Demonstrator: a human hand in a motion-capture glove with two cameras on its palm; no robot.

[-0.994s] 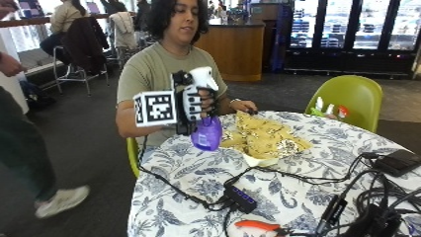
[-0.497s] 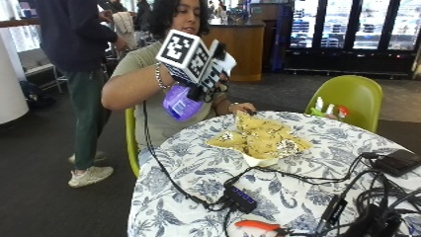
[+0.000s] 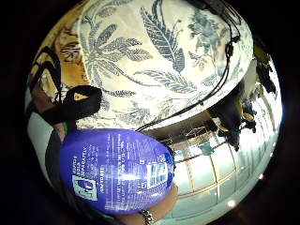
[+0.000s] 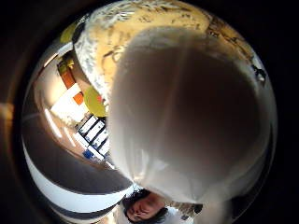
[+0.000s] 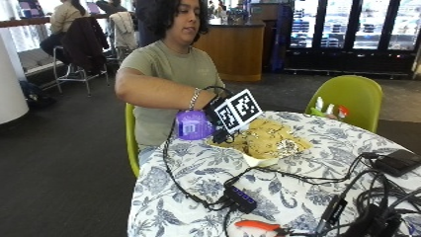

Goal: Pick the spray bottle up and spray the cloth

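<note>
1. The black-gloved right hand (image 5: 220, 116) holds the purple plastic spray bottle (image 5: 192, 124) in the air, tipped sideways, its fingers curled round the bottle.
2. The bottle is at nine o'clock from the crumpled yellow patterned cloth (image 5: 266, 139).
3. The cloth lies on the floral tabletop (image 5: 296, 197).

The purple spray bottle (image 3: 117, 171) carries a printed back label in white type on its body, seen in the little finger side palm view. The label holds several blocks of small print, a white barcode panel (image 3: 155, 174) and a pale square emblem (image 3: 85, 187). One short heading beside the emblem may read "SOLD SEPARATELY", but the characters are too small to confirm. No other word, brand or number on the label can be read. In the outside view the same bottle (image 5: 192, 125) shows only a pale label patch with no legible characters. No readable text appears on the counter (image 5: 197, 168).
</note>
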